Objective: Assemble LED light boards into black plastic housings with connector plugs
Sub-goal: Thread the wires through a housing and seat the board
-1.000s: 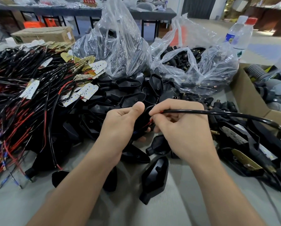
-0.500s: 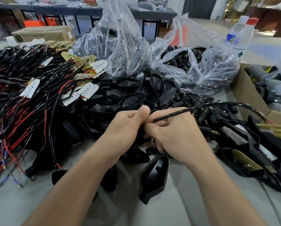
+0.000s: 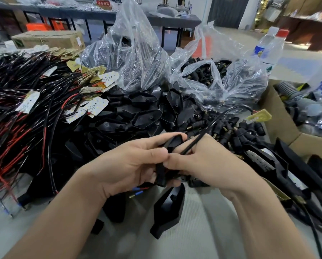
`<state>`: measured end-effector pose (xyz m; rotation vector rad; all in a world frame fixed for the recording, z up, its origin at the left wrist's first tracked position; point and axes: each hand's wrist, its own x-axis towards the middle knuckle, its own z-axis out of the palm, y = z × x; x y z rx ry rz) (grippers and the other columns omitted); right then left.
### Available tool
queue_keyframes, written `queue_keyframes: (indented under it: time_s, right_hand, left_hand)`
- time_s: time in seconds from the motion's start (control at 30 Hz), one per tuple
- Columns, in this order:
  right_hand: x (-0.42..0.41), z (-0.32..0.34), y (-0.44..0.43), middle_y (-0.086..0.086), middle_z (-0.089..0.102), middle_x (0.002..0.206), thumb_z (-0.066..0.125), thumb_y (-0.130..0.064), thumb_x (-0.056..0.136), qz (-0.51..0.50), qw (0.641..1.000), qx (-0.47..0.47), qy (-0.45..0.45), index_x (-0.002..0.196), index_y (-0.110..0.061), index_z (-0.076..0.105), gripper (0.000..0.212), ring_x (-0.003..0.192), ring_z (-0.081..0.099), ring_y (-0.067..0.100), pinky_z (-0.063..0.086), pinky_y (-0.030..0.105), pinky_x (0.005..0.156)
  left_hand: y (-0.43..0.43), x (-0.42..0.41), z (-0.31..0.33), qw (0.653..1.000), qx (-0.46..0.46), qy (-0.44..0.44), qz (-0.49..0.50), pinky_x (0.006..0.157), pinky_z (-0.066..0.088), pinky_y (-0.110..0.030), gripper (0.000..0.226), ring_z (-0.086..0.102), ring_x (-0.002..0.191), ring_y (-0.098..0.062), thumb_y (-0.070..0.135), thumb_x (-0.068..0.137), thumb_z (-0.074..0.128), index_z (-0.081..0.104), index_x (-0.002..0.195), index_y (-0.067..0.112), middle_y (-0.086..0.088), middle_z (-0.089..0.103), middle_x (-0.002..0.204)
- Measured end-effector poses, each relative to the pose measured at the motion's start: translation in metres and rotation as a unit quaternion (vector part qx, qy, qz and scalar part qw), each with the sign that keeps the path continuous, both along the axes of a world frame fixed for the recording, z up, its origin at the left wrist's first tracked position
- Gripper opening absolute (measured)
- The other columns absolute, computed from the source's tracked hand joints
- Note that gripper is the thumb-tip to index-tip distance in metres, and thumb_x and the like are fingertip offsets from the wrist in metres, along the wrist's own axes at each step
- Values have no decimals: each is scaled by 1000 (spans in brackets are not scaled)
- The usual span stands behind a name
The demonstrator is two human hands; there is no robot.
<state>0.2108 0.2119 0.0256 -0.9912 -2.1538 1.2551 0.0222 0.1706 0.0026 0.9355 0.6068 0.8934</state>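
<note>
My left hand grips a black plastic housing on edge at the centre, thumb on its rim. My right hand pinches a black cable where it enters the housing. The cable arcs up and right to a yellowish LED board hanging in the air. Small blue and brass wire terminals stick out below the left palm. A heap of wired LED boards lies to the left, empty housings behind my hands, connector plugs to the right.
Two clear plastic bags stand behind the heaps, one holding plugs. A cardboard box sits at the right, two water bottles behind it. Assembled housings lie at the right. A loose housing lies below my hands.
The cable has been drawn through the housing, so the LED board swung in from the right toward my hands. The wire terminals now show below my left palm. The housing has turned on edge.
</note>
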Motion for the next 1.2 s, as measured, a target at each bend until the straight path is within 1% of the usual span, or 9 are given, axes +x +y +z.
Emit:
queue_keyframes:
  time_s: [0.1,0.2,0.3,0.47,0.6,0.67,0.87,1.1,1.2]
  right_hand:
    - [-7,-3,-1,-5,63,49,77,-47,71,-181,983,22,2,70,-21,68,28,41,53,3,41,21,43]
    - [-13,-4,-5,-9,65,63,60,-64,77,-267,953,132,-64,81,-23,54,42,61,58,7,45,35,56]
    - [-16,-3,-8,-6,65,73,46,-54,98,-220,961,140,-95,83,-29,51,30,79,60,17,47,42,73]
    - [-19,3,-20,-9,65,77,24,-59,98,-156,973,140,-98,117,-47,51,35,82,62,23,51,46,80]
    - [-21,4,-23,-18,63,72,39,-49,102,-141,979,149,-13,122,-55,46,22,68,60,8,48,36,66]
    - [-21,1,-19,-16,68,81,53,-30,101,-128,982,136,-24,130,-60,41,43,73,63,5,49,25,66]
    - [-9,-3,-2,-4,68,61,52,-17,99,-200,971,121,-45,95,-38,68,27,47,55,5,44,16,49]
    - [11,-8,8,-7,64,56,52,-29,97,-317,925,148,-147,92,-41,70,22,61,62,22,56,40,63]
    - [10,-6,8,-7,68,66,55,-29,98,-372,901,149,-163,93,-40,75,23,73,63,26,54,39,70]
  left_hand:
    - [5,7,-2,997,-8,-30,67,91,59,-50,54,71,102,-26,7,89,58,50,143,8,-12,69,126]
    - [9,10,-2,991,1,-18,136,83,60,-48,44,71,93,-25,7,84,63,57,127,13,-10,71,109]
    - [9,15,-2,981,9,-14,193,62,59,-38,44,70,74,-21,3,77,68,55,116,18,-7,68,87]
    - [9,16,-3,967,59,-20,247,78,55,-42,57,68,81,-26,-7,71,69,47,118,17,-10,71,98]
    - [11,11,0,958,76,-86,263,80,63,-38,59,69,104,-29,-18,74,67,46,115,18,-14,71,122]
    - [14,9,0,946,70,-106,298,89,62,-42,56,68,113,-28,-17,73,68,49,111,20,-13,71,129]
    - [22,-10,0,910,43,-180,370,87,63,-38,40,70,113,-19,-4,76,59,59,108,21,-4,74,121]
    - [23,-23,-1,897,9,-197,396,90,62,-37,53,66,124,-19,3,79,61,60,131,14,0,74,121]
    - [24,-19,-4,895,-26,-214,390,83,63,-38,40,72,113,-21,1,77,62,68,116,3,-6,75,121]
